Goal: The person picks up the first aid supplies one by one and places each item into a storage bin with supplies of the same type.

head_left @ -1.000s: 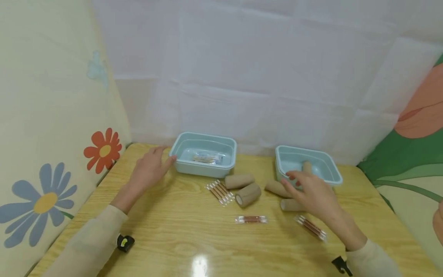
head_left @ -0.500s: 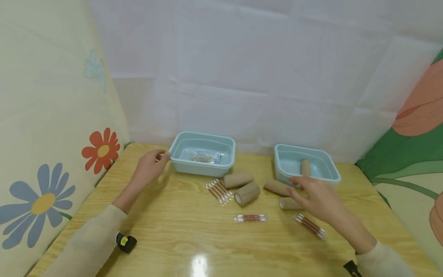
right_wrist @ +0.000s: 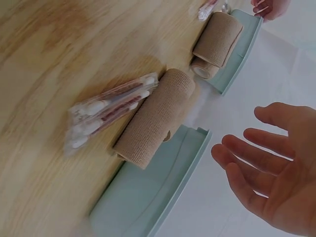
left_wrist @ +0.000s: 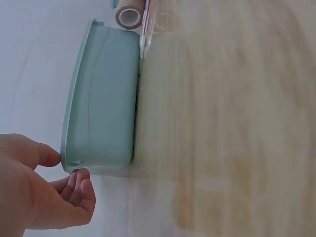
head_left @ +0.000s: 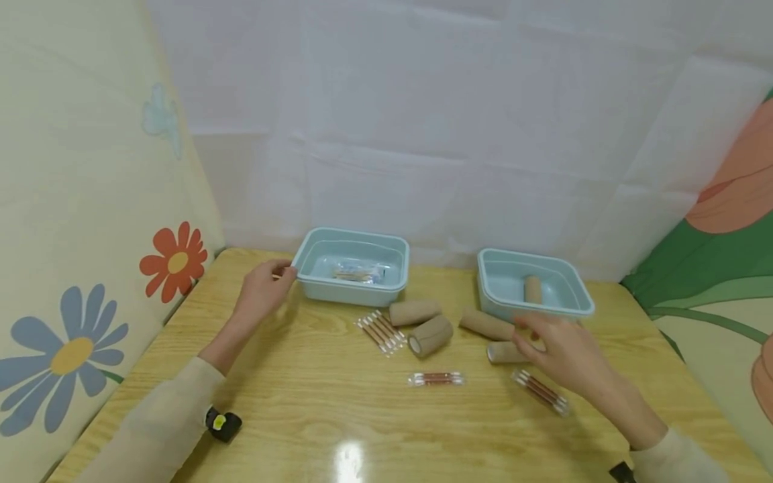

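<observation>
Across the table (head_left: 302, 416) I'm watching, left hand (head_left: 264, 292) is pinching one tub (head_left: 350, 293), tugging risking tipping; right hand (head_left: 568, 352), fingers loosely spread, is hovering, bumps risking runaway rolls (head_left: 483, 325).

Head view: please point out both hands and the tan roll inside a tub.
Left hand (head_left: 263, 294), head view, back of the hand.
Right hand (head_left: 566, 350), head view, back of the hand.
Tan roll (head_left: 533, 290), head view, middle of its side.
</observation>
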`<state>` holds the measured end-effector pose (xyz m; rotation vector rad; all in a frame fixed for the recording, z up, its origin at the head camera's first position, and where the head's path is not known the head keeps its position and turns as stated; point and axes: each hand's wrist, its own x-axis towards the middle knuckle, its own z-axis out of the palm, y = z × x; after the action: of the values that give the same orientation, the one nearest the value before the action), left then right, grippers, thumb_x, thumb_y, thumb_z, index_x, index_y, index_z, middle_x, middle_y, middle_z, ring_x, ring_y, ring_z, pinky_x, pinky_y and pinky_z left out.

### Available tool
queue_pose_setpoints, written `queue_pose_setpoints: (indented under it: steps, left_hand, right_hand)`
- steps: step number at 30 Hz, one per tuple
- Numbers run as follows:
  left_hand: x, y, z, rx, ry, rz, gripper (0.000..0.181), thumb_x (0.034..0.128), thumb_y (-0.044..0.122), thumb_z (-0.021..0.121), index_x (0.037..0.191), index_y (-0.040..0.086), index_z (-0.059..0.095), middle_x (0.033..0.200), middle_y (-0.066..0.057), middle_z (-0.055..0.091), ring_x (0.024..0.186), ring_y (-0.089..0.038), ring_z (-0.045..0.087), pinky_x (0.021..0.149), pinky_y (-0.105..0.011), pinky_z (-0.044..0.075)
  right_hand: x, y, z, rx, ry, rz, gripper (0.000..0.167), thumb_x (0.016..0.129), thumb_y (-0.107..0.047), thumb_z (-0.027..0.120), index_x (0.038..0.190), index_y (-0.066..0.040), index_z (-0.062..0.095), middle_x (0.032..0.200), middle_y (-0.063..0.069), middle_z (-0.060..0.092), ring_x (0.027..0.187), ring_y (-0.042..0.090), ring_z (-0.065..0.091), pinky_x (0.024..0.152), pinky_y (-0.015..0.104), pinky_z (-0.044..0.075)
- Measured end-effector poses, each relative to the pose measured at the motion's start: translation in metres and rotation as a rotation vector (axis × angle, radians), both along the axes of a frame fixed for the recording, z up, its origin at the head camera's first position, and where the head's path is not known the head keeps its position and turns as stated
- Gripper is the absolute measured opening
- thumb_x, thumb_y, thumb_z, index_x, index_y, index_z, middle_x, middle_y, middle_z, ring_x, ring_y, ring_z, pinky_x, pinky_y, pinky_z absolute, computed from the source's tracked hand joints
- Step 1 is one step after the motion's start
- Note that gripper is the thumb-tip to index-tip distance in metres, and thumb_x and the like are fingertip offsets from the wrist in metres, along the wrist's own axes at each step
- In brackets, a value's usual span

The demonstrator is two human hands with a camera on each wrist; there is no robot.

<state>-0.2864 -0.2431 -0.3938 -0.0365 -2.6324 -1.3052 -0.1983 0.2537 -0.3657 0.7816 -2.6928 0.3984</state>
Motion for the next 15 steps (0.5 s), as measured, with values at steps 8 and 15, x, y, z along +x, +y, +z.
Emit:
queue_pose_setpoints:
  steps: [8,15]
  left_hand:
    - [-0.001,0.000,0.002,0.243,-0.064,0.008,0.047,0.1036,0.018,0.058,0.142,-0.008,0.053,0.129,-0.025,0.058,0.112,-0.036,0.061,0.084,-0.027,0.055]
    - [-0.001,0.000,0.003,0.420,-0.104,0.010,0.049,0.1005,0.013,0.065,0.143,-0.008,0.051,0.136,-0.025,0.053,0.109,-0.025,0.062,0.089,-0.030,0.054]
  right_hand:
    - [0.005,0.006,-0.004,0.031,-0.056,-0.037,0.021,0.094,-0.020,0.076,0.112,-0.009,0.073,0.103,0.006,0.074,0.081,0.023,0.069,0.060,0.037,0.055]
    - [0.009,0.014,-0.011,0.076,-0.105,-0.025,0.024,0.092,-0.018,0.077,0.113,-0.007,0.074,0.100,0.004,0.073,0.078,0.019,0.068,0.059,0.035,0.055]
